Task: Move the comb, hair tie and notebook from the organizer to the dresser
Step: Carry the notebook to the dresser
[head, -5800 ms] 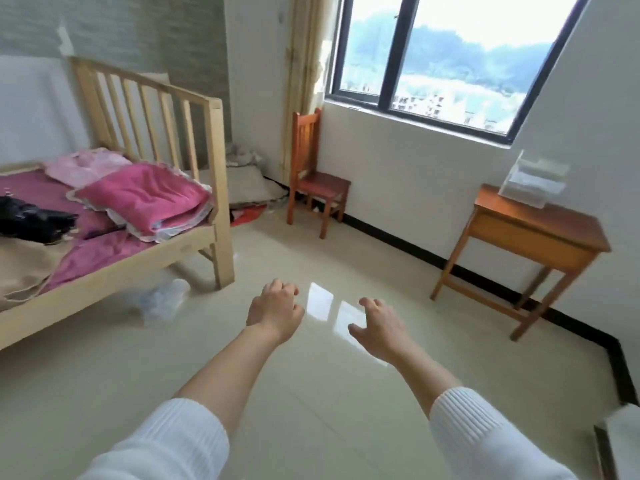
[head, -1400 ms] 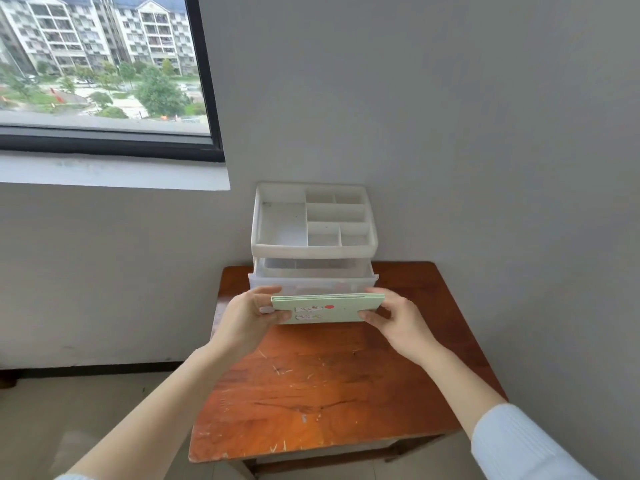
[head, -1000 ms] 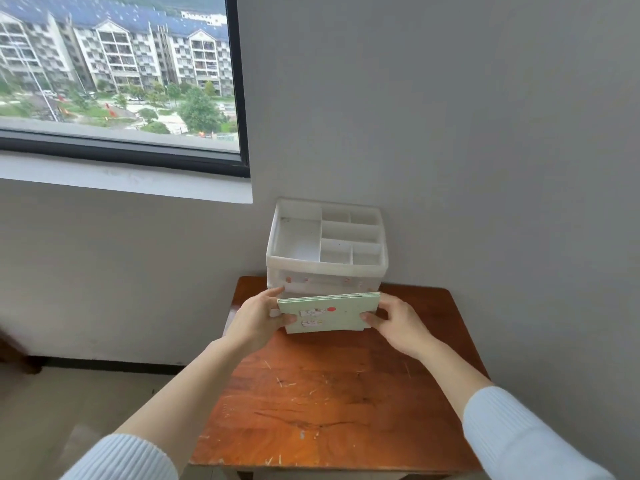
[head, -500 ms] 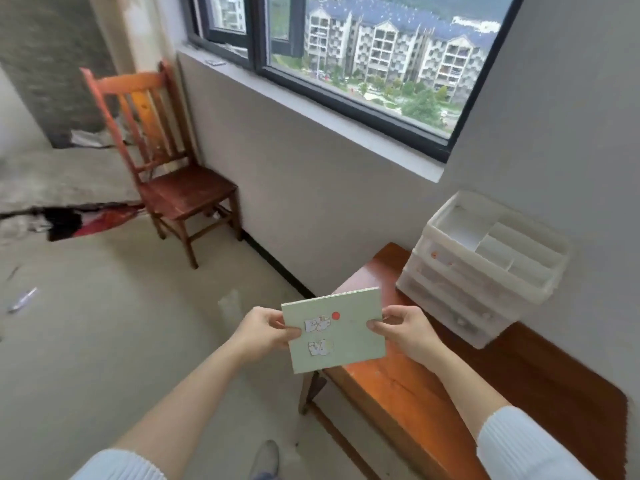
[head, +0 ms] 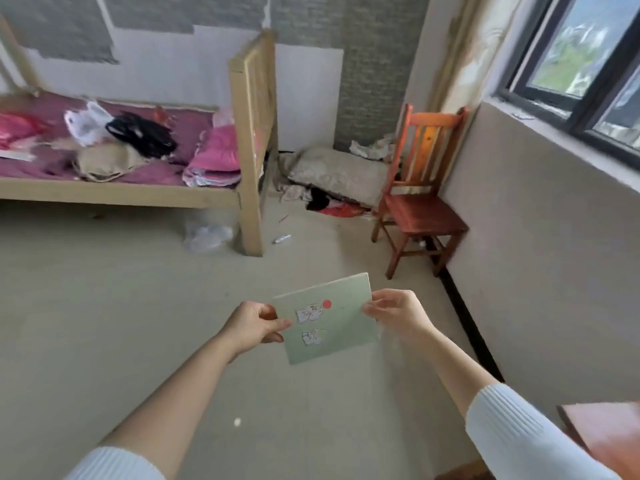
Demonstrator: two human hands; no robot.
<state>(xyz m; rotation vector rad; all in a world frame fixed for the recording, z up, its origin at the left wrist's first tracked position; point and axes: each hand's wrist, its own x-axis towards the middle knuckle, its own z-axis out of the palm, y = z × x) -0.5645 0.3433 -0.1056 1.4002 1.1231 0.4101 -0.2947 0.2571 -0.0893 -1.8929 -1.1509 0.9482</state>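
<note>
A pale green notebook (head: 329, 320) with small white stickers and a red dot hangs in the air in front of me, over the floor. My left hand (head: 251, 325) pinches its left edge and my right hand (head: 398, 311) pinches its right edge. The white organizer is out of view. Only a corner of the wooden table (head: 609, 431) that bore it shows at the lower right. No comb and no hair tie are in view.
A wooden bed (head: 249, 140) with pink bedding and clothes stands at the left. A red wooden chair (head: 420, 206) is by the window wall. Pillows and cloth (head: 332, 178) lie between them. A plastic bag (head: 206, 235) lies by the bed leg.
The view has swung left, away from the table and organizer toward the bed. Both hands still carry the notebook, taken earlier from the organizer's drawer.
</note>
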